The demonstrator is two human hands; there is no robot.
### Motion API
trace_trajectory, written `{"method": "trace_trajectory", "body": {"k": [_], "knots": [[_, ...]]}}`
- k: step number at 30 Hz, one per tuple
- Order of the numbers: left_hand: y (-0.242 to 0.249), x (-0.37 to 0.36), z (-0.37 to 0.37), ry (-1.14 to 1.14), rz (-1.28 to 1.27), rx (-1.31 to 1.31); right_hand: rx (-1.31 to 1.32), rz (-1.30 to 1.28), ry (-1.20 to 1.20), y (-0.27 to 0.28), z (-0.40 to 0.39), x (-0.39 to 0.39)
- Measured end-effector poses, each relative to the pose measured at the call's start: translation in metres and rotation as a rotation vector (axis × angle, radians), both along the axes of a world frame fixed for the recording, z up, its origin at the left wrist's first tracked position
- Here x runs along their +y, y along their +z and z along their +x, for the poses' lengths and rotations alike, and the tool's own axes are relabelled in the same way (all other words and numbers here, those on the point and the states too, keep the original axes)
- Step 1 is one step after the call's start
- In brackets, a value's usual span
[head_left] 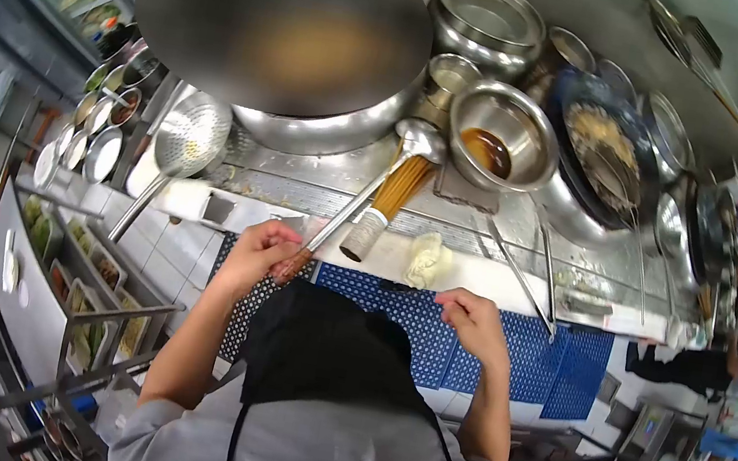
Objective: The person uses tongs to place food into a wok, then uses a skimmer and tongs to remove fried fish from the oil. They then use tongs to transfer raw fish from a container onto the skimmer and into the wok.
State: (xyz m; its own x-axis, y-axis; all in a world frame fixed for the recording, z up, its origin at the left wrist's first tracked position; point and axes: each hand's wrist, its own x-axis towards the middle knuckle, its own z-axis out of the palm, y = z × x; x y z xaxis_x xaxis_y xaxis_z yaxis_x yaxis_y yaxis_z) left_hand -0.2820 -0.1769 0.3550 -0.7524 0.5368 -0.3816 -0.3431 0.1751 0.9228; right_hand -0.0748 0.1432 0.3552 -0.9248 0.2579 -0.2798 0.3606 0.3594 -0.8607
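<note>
My left hand (257, 256) is at the counter's front edge, its fingers curled together right beside the wooden handle of a ladle (365, 196). The handle shows along its length, with no fingers visibly wrapped round it. The ladle's bowl rests by a bundled bamboo wok brush (398, 189). My right hand (476, 323) hovers in front of the counter with loosely closed fingers and nothing visible in them. A crumpled pale cloth (428, 261) lies nearest to it on the counter edge. Ahead, a large dark wok (228, 25) looks blurred, with a brownish patch inside.
A perforated skimmer (192, 137) lies left of the wok. A steel bowl (504, 138) holds brown liquid. Metal tongs (521, 279) stick out over the right edge. Behind them sits a strainer with food (599, 151). Ingredient trays (90, 283) stand left; another person (704, 372) is far right.
</note>
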Motion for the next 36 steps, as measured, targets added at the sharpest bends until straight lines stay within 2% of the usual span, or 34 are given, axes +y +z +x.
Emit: {"method": "trace_trajectory", "body": {"k": [3, 8, 12, 15, 18, 23, 30, 33, 36], "knots": [[-0.011, -0.009, -0.009, -0.026, 0.048, 0.002, -0.003, -0.142, -0.038, -0.017, -0.002, -0.017], [-0.017, -0.034, -0.030, -0.170, 0.034, 0.029, 0.001, -0.166, -0.166, -0.011, -0.022, -0.066], [-0.022, -0.088, -0.063, -0.222, 0.045, 0.100, -0.024, -0.192, -0.214, -0.033, -0.050, -0.119], [-0.027, -0.132, -0.084, -0.141, 0.083, 0.035, -0.133, -0.033, -0.117, -0.041, -0.078, -0.169], [-0.036, -0.168, -0.104, -0.204, 0.105, 0.014, -0.043, 0.231, 0.036, -0.055, -0.092, -0.210], [-0.054, -0.192, -0.120, -0.250, 0.109, -0.087, -0.199, 0.312, 0.052, -0.060, -0.093, -0.247], [-0.054, -0.165, -0.123, -0.387, 0.100, -0.150, -0.357, 0.304, 0.039, -0.050, -0.071, -0.236], [-0.059, -0.152, -0.124, -0.345, 0.116, -0.127, -0.391, 0.440, -0.034, -0.029, -0.057, -0.190], [-0.055, -0.142, -0.130, -0.267, 0.104, -0.072, -0.383, 0.564, -0.206, 0.005, -0.035, -0.122]]}}
